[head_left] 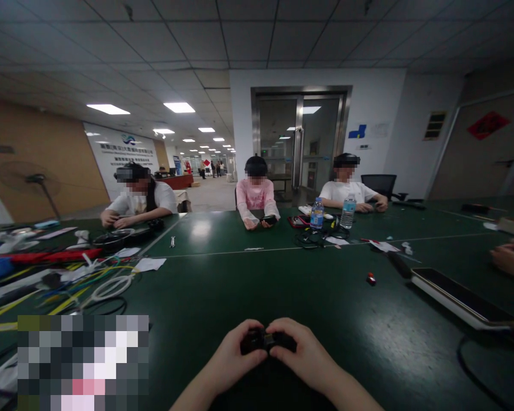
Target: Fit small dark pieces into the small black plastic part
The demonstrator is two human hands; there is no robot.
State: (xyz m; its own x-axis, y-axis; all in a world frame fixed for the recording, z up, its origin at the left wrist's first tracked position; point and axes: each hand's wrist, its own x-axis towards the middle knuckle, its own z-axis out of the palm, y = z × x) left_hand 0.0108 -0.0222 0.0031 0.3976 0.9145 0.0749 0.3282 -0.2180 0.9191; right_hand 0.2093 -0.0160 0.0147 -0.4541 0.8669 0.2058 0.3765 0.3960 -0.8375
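Note:
My left hand (235,349) and my right hand (298,348) are close together above the near edge of the green table. Between them is a small black object (266,339) with a paler patch at its middle; its exact kind is hard to make out. The fingers and thumb of my left hand close around its left end, and those of my right hand around its right end. Both thumbs lie along its near side. My fingers hide much of it.
A small red item (370,278) lies on the green table (223,285). To the right rests a long dark panel with a pale edge (458,297). Cables (111,288) and papers (151,264) clutter the left. Two bottles (317,214) stand farther back; several people sit around.

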